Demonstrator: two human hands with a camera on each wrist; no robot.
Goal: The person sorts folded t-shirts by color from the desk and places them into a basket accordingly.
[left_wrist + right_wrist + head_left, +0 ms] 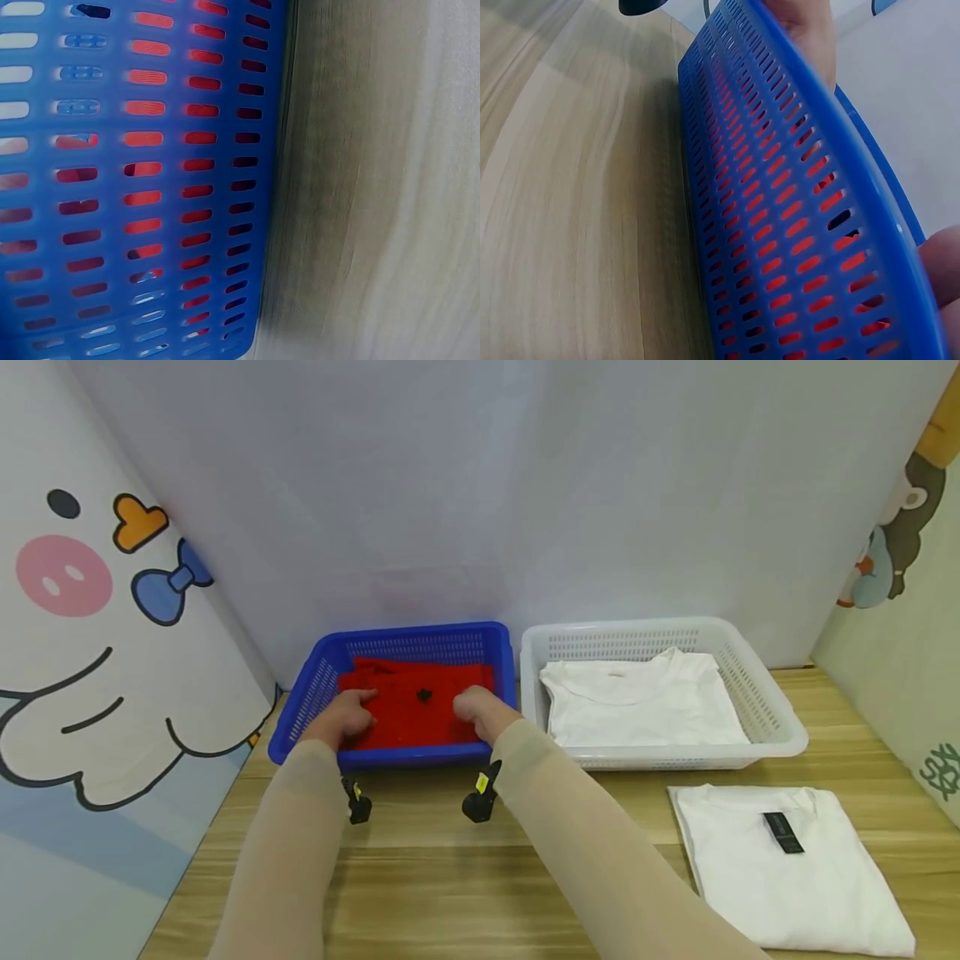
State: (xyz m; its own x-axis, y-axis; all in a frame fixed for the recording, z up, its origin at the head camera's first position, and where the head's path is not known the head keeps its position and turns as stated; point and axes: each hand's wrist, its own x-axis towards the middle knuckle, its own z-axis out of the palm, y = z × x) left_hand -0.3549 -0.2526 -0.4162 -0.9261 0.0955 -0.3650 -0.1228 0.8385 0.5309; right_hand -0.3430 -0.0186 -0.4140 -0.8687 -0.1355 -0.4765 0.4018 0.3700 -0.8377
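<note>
Inside the blue basket (397, 758) lies a folded red shirt (408, 722) with a small black mark near its middle. My left hand (341, 718) grips the shirt's left side, thumb laid over the cloth. At its right side my right hand (486, 710) holds the edge, its other fingers hidden below. In the left wrist view the slotted basket wall (169, 187) fills the left half, red cloth showing through. The right wrist view has the basket's rim (840, 150) running slantwise, with fingers (943, 262) behind it and the other hand at the top.
Just right of the blue basket stands a white basket (772, 747) holding a folded white shirt (645, 706). Another white shirt (787, 877) with a black label lies folded on the wooden table (420, 885) at front right. A pale wall (487, 510) rises behind the baskets.
</note>
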